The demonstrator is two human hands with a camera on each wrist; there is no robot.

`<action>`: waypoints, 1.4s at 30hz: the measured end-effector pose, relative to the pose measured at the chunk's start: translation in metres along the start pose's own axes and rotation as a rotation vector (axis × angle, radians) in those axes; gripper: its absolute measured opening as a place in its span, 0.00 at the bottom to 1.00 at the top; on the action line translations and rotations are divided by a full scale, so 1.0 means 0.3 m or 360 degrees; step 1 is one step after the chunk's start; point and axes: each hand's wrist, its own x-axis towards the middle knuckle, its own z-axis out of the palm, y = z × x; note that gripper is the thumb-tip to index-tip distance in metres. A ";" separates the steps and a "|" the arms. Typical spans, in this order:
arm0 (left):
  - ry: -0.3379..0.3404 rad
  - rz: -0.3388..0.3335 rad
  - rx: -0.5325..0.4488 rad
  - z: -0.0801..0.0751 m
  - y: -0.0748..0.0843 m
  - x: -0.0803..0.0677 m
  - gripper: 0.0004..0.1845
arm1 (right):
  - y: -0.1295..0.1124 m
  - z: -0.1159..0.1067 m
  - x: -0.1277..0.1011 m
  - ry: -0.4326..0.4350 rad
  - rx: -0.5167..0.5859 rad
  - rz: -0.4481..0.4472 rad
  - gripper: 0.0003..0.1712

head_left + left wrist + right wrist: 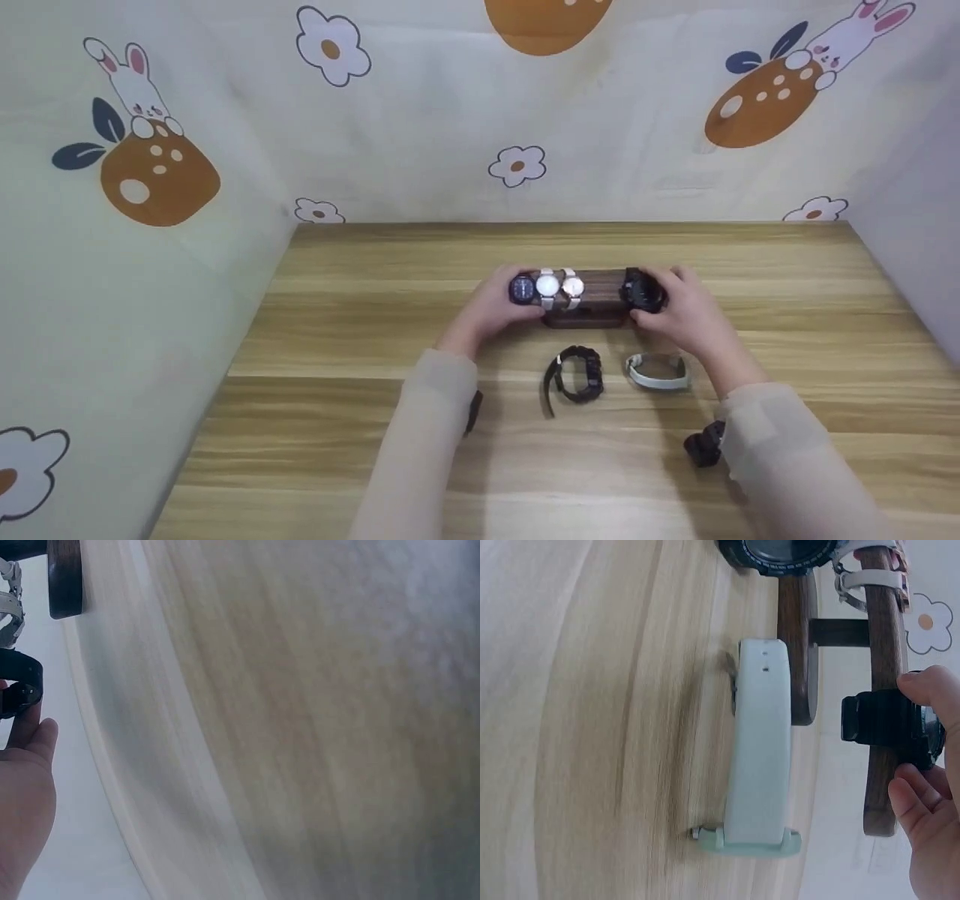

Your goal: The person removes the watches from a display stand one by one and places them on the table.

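Note:
A dark wooden watch stand (592, 309) sits mid-table, its bar carrying a dark blue-faced watch (522, 289), a white-faced watch (547, 286) and a rose-rimmed watch (573, 286). My left hand (501, 301) wraps the bar's left end around the dark blue-faced watch; its thumb (31, 736) lies by the black strap (18, 687). My right hand (660, 304) grips a chunky black watch (643, 291) at the bar's right end. In the right wrist view that black watch (889, 724) straddles the stand's bar (881, 652), pinched between my fingertips (930, 686).
A black watch (577, 373) and a pale green band (658, 371) lie on the wooden table (337, 315) in front of the stand; the pale green band (759, 757) shows close beside the stand's foot (799, 652). Patterned cloth walls (450, 112) enclose the table on three sides.

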 end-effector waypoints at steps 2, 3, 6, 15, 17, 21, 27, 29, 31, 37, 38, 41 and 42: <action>-0.0001 0.0000 0.0018 0.000 -0.004 0.001 0.36 | 0.006 0.002 -0.002 0.0033 -0.0031 -0.0034 0.39; -0.0001 0.0004 0.0024 0.000 -0.004 0.001 0.36 | 0.009 0.004 -0.003 0.0048 -0.0041 -0.0047 0.38; -0.0005 -0.0004 0.0025 0.002 -0.003 0.004 0.36 | 0.015 0.007 -0.007 0.0080 -0.0045 -0.0063 0.38; -0.0011 -0.0016 0.0034 -0.002 0.009 0.003 0.36 | 0.034 -0.008 -0.021 0.0114 -0.0044 -0.0018 0.37; -0.0011 -0.0024 0.0041 -0.002 0.011 0.001 0.36 | 0.037 -0.011 -0.025 0.0123 -0.0043 -0.0014 0.37; -0.0011 -0.0030 0.0044 0.001 0.013 -0.001 0.36 | 0.039 -0.015 -0.029 0.0116 -0.0036 -0.0007 0.37; -0.0008 -0.0028 0.0005 -0.002 0.010 0.001 0.36 | 0.035 -0.017 -0.026 0.0124 -0.0053 -0.0022 0.37; -0.0007 -0.0018 -0.0008 -0.002 0.010 0.003 0.36 | 0.033 -0.017 -0.025 0.0122 -0.0059 -0.0012 0.37; -0.0002 -0.0007 -0.0009 -0.001 0.009 0.006 0.36 | 0.031 -0.019 -0.025 0.0114 -0.0060 0.0005 0.37; 0.0003 0.0034 0.0007 0.000 0.007 0.008 0.35 | 0.032 -0.022 -0.022 0.0103 -0.0075 0.0022 0.37; -0.0001 0.0035 0.0008 -0.001 0.008 0.007 0.35 | 0.033 -0.022 -0.022 0.0103 -0.0078 0.0020 0.37; -0.0013 0.0032 0.0018 -0.001 0.009 0.007 0.35 | 0.036 -0.022 -0.021 0.0099 -0.0083 0.0015 0.37; -0.0017 0.0026 0.0018 -0.001 0.010 0.007 0.35 | 0.037 -0.023 -0.020 0.0099 -0.0080 0.0015 0.37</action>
